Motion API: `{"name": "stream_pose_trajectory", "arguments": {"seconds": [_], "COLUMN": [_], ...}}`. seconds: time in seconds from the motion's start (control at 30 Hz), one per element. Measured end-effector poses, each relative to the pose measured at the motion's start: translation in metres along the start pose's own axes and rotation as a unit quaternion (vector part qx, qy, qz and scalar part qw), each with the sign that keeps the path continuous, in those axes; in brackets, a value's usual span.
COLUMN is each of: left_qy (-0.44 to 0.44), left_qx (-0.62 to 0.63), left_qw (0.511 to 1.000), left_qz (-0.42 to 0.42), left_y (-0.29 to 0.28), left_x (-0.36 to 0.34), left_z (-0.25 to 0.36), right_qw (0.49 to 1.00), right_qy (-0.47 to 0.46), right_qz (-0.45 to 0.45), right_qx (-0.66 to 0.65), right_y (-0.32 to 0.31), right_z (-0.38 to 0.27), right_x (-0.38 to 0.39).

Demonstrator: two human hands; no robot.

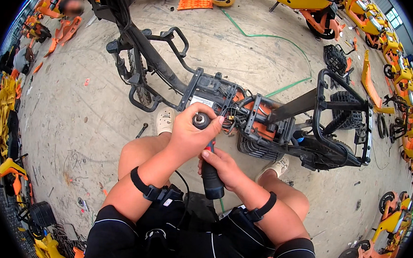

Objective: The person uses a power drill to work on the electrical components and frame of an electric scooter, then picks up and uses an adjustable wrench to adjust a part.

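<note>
Head view: the person squats on a concrete floor (87,120), knees apart, black shorts at the lower edge. The left hand (190,133) is curled over the round rear end of a power drill (207,162), fingers wrapped round the top and thumb side pressed against it. The right hand (224,167) grips the drill's dark handle from below, fingers closed round it, with a red part of the tool showing between the two hands. Both wrists carry black straps. The drill sits between the knees, its nose hidden under the left hand and pointing toward the frame in front.

That frame (246,108) is a stripped black scooter lying across the floor just beyond the hands. A grey battery tray with a white label lies nearest the left hand, tangled wires and orange parts sit right of it, and a black tube and rear rack (345,98) stand further right. The front wheel and fork (134,66) lie toward the upper left.

A pale shoe (165,121) rests beside the frame on the left, another (276,166) on the right. A small bolt (141,130) lies on the floor left of the left shoe. A green hose (270,37) runs over the floor behind the frame. Orange and yellow scooter bodies (401,80) line the right edge, and more yellow parts (4,115) are piled along the left edge. Another person crouches at the upper left corner.
</note>
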State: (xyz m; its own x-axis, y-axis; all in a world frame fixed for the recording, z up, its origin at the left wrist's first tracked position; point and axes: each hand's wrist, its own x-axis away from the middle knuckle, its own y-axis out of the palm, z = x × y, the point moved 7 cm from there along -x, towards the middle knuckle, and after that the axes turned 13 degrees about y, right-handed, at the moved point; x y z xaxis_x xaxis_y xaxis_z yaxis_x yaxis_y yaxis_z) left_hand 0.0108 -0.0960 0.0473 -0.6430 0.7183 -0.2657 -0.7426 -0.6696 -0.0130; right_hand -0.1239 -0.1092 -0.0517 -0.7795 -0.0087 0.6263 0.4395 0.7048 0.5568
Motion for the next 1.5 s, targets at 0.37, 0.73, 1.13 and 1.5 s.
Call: {"name": "stream_pose_trajectory", "arguments": {"seconds": [0.37, 0.73, 1.13, 1.5], "left_qy": [0.03, 0.044, -0.212, -0.049], "left_qx": [0.029, 0.352, 0.079, -0.13], "left_qw": [0.998, 0.927, 0.973, 0.984], "left_qz": [0.038, 0.121, 0.042, -0.114], "left_y": [-0.008, -0.021, 0.018, 0.02], "left_x": [0.001, 0.005, 0.019, 0.016], "left_z": [-0.009, -0.008, -0.051, -0.047], "right_qw": [0.997, 0.929, 0.976, 0.873], "right_qy": [-0.017, 0.017, -0.16, -0.158], "right_qz": [0.047, -0.255, 0.147, 0.408], "right_qx": [0.062, -0.269, 0.026, 0.213], "right_y": [-0.001, 0.038, -0.039, -0.152], "right_z": [0.003, -0.011, -0.07, -0.076], "right_x": [-0.005, 0.017, 0.06, 0.08]}}
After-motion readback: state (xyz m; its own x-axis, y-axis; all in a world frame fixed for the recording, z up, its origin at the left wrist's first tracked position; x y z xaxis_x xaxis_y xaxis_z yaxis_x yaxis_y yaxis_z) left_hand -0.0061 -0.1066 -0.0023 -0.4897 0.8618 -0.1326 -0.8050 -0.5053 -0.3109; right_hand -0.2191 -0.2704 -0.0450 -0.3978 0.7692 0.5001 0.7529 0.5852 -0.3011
